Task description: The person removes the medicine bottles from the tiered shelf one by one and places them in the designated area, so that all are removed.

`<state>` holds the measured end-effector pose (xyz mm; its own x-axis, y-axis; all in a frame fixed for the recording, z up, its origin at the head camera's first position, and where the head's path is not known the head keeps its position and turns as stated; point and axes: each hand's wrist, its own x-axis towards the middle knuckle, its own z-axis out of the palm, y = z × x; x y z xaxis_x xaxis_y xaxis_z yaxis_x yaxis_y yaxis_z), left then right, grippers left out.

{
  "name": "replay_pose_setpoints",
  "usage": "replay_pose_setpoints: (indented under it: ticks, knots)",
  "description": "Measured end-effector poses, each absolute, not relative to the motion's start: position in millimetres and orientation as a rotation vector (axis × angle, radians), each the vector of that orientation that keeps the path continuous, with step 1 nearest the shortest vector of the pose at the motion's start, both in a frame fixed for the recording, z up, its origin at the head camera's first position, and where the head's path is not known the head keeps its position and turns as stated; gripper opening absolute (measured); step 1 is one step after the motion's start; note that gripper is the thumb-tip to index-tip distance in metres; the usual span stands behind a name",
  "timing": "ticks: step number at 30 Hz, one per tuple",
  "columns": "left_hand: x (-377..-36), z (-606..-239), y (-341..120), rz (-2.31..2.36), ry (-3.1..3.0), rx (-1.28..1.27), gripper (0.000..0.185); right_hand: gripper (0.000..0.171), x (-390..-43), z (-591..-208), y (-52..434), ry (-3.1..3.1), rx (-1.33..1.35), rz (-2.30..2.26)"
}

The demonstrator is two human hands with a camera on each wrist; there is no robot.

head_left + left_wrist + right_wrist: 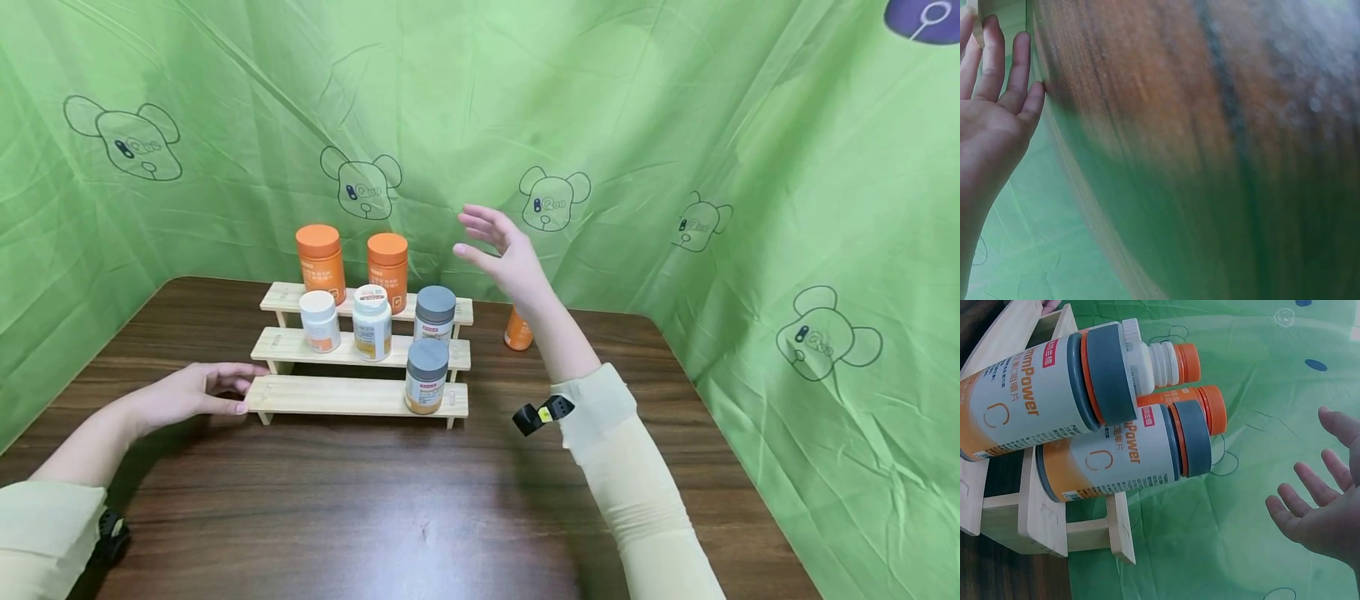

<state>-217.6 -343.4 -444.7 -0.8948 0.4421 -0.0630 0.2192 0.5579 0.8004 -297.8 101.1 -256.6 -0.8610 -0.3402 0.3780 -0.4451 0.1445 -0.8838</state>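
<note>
Nearest: two pale sleeves [637,500], a black device [543,414] by each, over a dark wood-grain desk [420,517]. Left hand [191,393] at the left end of a stepped wooden rack [330,396]; grip pinching the lowest step, thumb in front, fingers behind. Same step, right end: grey-lidded jar [425,383], upright. Middle step, left to right: small white bottle [320,323], larger white bottle [372,329], second grey-lidded jar [435,308], partly hidden by the front one. On the desk, right of the rack: part-hidden orange bottle [517,332] behind the right forearm [564,333]. Top step: two orange bottles [321,268], upright. Right hand [513,262] in the air right of these, grip spread, thumb apart from fingers. Farthest: green cloth [465,83] with bear-head outlines
</note>
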Motion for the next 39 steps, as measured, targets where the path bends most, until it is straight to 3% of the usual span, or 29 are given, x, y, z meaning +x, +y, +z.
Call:
replay_pose_setpoints:
  ticks: [10, 28, 39]
  knots:
    - [-216.9, -444.6, -344.0, 1.238, 2.535, 0.553, 0.057, 0.059, -276.7, -235.8, 82.6, -2.429, 0.921, 1.760]
    - [-215.4, -443.9, -344.6, 1.237, 2.540, 0.540, 0.057, 0.060, -284.2, -247.1, 55.6, -2.472, 1.017, 1.701]
    - [-215.1, -442.9, -342.6, 1.241, 2.544, 0.545, 0.056, 0.060, -318.6, -282.8, 45.8, -2.580, 0.988, 1.602]
